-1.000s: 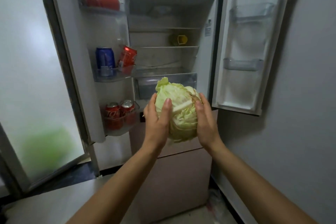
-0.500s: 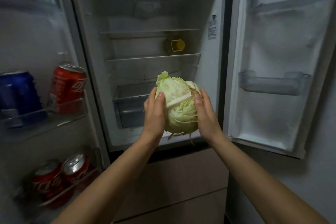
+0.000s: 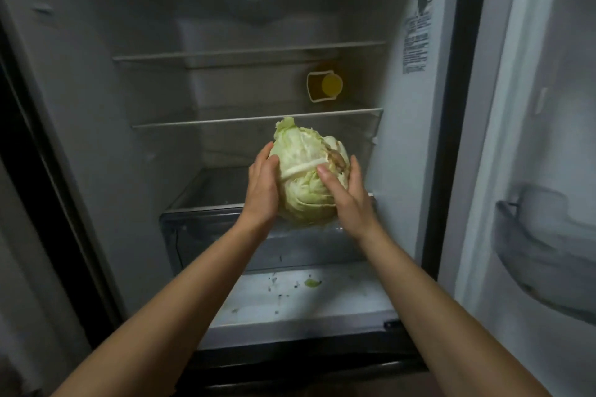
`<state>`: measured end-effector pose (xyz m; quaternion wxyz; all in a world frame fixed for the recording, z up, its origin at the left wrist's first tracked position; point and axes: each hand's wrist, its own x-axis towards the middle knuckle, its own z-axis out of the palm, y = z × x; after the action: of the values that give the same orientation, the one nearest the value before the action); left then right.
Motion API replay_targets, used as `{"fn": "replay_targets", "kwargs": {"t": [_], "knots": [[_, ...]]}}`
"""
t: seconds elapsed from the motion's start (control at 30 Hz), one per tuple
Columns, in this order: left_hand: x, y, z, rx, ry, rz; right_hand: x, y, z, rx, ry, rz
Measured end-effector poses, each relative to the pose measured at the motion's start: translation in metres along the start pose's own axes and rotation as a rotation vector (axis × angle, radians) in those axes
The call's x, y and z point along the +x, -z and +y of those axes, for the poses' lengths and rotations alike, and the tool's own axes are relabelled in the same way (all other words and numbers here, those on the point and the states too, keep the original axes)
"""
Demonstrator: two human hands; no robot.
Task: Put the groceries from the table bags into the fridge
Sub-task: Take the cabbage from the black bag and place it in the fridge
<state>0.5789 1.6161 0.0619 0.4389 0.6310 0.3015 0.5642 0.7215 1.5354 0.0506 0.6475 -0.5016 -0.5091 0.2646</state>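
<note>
A pale green cabbage [image 3: 306, 177] with a brown patch near its top is held between both my hands inside the open fridge [image 3: 106, 106]. My left hand [image 3: 263, 184] cups its left side and my right hand [image 3: 348, 193] cups its right side, fingers curved round the head. The cabbage hovers just above the cover of the clear crisper drawer [image 3: 225, 235], under the lower glass shelf [image 3: 225, 121]. I cannot tell whether it touches the cover.
A yellow container [image 3: 325, 85] lies on the lower glass shelf at the back right. The upper shelf [image 3: 245, 53] holds nothing visible. Crumbs and a green leaf scrap [image 3: 312, 283] lie on the fridge floor. The open right door has a bin [image 3: 548, 235].
I have come closer to the fridge and both hands have carried the cabbage forward into the compartment above the drawer. The left door with the cans has left the view.
</note>
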Motion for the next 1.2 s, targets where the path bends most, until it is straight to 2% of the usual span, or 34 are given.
{"fn": "replay_targets", "kwargs": {"t": [0.17, 0.27, 0.4, 0.53, 0.63, 0.7, 0.77, 0.83, 0.9, 1.03, 1.2], "knots": [[0.057, -0.006, -0.020, 0.034, 0.038, -0.013, 0.058, -0.001, 0.028, -0.136, -0.016, -0.095], [0.085, -0.012, -0.030, 0.049, 0.104, -0.085, 0.087, -0.003, 0.045, -0.145, 0.003, -0.046], [0.124, -0.017, -0.035, -0.102, 0.244, -0.122, 0.126, -0.010, 0.062, 0.023, -0.056, 0.066], [0.164, -0.011, -0.055, -0.022, 0.224, -0.101, 0.168, -0.024, 0.077, 0.268, -0.163, 0.245], [0.183, 0.001, -0.078, 0.248, 0.122, -0.103, 0.194, -0.032, 0.084, 0.300, -0.236, 0.334], [0.191, 0.011, -0.099, 0.608, 0.027, -0.149, 0.214, -0.034, 0.088, 0.250, -0.229, 0.372], [0.194, 0.020, -0.120, 0.998, 0.033, -0.258, 0.232, -0.036, 0.095, 0.208, -0.197, 0.405], [0.197, 0.026, -0.137, 1.245, 0.084, -0.336, 0.250, -0.037, 0.104, 0.180, -0.198, 0.418], [0.198, 0.030, -0.144, 1.304, 0.171, -0.393, 0.269, -0.035, 0.116, 0.180, -0.211, 0.404], [0.199, 0.031, -0.150, 1.321, 0.193, -0.417, 0.315, -0.026, 0.159, 0.199, -0.205, 0.360], [0.203, 0.034, -0.158, 1.299, 0.193, -0.400, 0.301, -0.033, 0.126, 0.074, -0.186, 0.364]]}}
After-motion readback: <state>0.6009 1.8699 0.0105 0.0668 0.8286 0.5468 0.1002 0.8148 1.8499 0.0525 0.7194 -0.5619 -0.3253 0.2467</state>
